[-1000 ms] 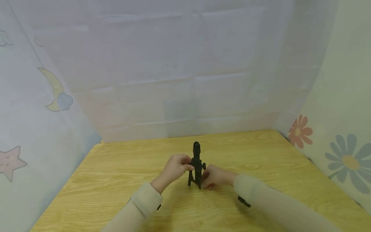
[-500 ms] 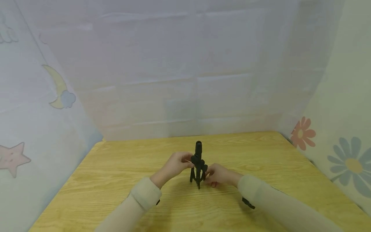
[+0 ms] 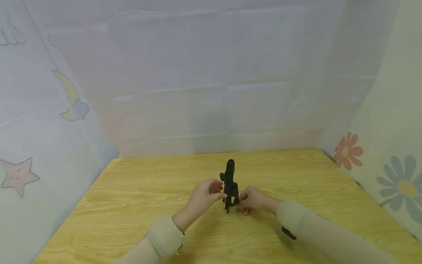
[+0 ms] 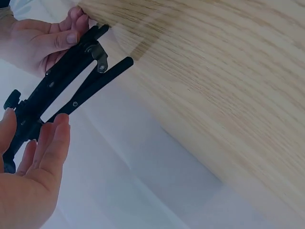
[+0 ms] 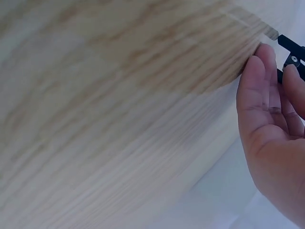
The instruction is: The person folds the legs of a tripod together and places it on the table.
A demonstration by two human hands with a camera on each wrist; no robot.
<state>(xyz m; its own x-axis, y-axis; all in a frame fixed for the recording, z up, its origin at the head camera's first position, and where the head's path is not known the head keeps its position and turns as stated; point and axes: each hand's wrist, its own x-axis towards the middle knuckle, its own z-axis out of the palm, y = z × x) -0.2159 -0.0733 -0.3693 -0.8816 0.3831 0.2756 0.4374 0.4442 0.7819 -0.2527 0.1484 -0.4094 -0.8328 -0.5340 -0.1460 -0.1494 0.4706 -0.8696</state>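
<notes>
A small black tripod (image 3: pixel 230 175) stands upright on the table, its head pointing up and its legs partly spread. My left hand (image 3: pixel 202 198) is beside its left side, with fingers and thumb loosely parted around the upper part. The left wrist view shows those fingers (image 4: pixel 53 148) nearly straight next to the black column, where light contact is hard to judge. Low on the other side, my right hand (image 3: pixel 254 198) pinches a leg end between thumb and fingers. Only the tips of the black legs (image 5: pixel 291 46) appear in the right wrist view.
The wooden table (image 3: pixel 148 176) reaches back to a pale hanging sheet (image 3: pixel 211 91). Patterned side sheets with a star (image 3: pixel 19 176) and flowers (image 3: pixel 349 151) border it left and right. A dark strap piece (image 3: pixel 288 233) hangs below the right sleeve.
The tripod has turned about its upright axis, its knob passing from right to left, and has shifted slightly right. My left fingers have spread from their hold. My right hand stays low beside the legs.
</notes>
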